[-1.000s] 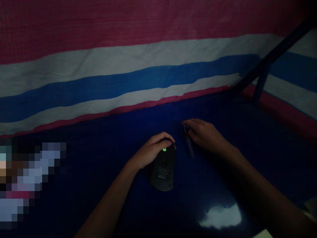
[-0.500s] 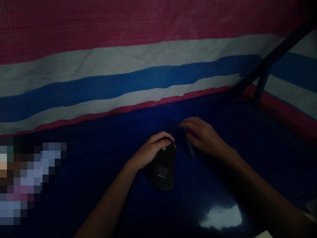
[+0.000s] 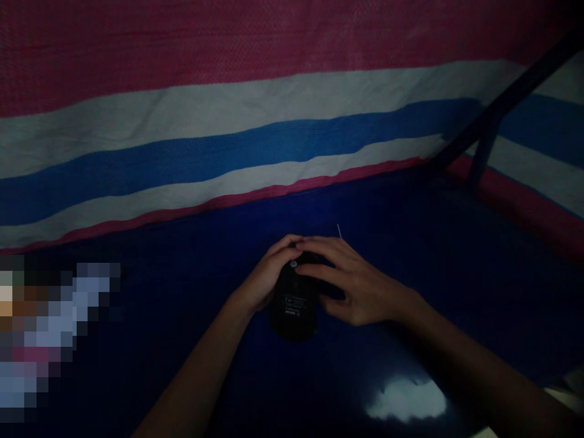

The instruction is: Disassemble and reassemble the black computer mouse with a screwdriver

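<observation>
A black computer mouse (image 3: 294,313) lies underside up, with small pale print and a round pale spot near its far end. My left hand (image 3: 269,274) is closed around its far left side, fingers over the far end. My right hand (image 3: 356,283) reaches over the mouse from the right, its fingers spread. One fingertip is close to the round spot, others meet the left fingertips, and the thumb is by the right edge. Past the right knuckles shows a thin metal shaft (image 3: 339,231), apparently of a small screwdriver; the rest is hidden.
The glossy dark blue table (image 3: 137,359) reflects a bright patch at lower right. Behind it hangs a striped plastic sheet (image 3: 219,155). A dark metal frame bar (image 3: 502,109) slants at the right. Pixelated items (image 3: 68,328) are on the left.
My right hand has left the thin clear-handled tool on the table and moved left onto the mouse. The mouse has shifted slightly left and away from me, with my left hand still around it.
</observation>
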`<state>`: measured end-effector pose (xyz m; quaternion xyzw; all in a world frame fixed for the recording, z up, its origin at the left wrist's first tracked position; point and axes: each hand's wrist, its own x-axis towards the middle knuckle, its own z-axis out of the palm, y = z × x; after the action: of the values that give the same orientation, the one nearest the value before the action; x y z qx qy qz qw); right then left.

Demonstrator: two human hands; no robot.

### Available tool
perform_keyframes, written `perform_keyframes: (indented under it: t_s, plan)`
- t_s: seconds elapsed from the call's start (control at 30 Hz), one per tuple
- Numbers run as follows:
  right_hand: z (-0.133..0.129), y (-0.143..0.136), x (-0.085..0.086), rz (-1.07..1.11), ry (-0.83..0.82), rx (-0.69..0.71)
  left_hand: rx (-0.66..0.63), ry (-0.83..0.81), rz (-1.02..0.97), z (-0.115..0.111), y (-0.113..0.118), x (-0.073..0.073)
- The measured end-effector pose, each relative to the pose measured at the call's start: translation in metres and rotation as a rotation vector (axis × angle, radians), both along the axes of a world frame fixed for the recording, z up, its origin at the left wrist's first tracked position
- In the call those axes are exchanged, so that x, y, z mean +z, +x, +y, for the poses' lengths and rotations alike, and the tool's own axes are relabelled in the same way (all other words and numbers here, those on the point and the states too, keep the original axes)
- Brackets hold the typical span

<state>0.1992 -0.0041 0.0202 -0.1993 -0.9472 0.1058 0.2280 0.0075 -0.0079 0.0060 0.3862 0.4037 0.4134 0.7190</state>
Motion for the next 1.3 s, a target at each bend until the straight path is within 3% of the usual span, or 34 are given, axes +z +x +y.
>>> perform_keyframes:
  t_s: [0.3, 0.47, 0.57, 0.77, 0.9, 1.03, 1.3]
  plan:
    - [-0.002, -0.005, -0.002, -0.025, 0.011, -0.011, 0.046, -0.012, -0.031, 0.003, -0.001, -0.007]
    - [-0.002, -0.006, 0.0, 0.1, -0.027, -0.018, 0.003, -0.011, -0.085, 0.006, -0.001, -0.008]
    - [-0.002, -0.005, 0.003, 0.252, -0.154, -0.072, -0.046, -0.07, -0.13, 0.003, 0.0, -0.007]
    - [0.004, -0.002, 0.004, 0.543, -0.579, -0.377, -0.18, 0.017, -0.205, 0.0, -0.003, -0.011]
    - [0.009, -0.003, 0.002, 0.569, -0.794, -0.366, -0.235, 0.07, -0.197, -0.001, -0.006, -0.012]
    - [0.008, -0.004, 0.005, 0.509, -0.816, -0.319, -0.243, 0.079, -0.204, -0.002, -0.009, -0.011]
    - [0.007, -0.006, 0.001, 0.374, -0.687, -0.284, -0.243, 0.016, -0.196, -0.005, -0.012, -0.012]
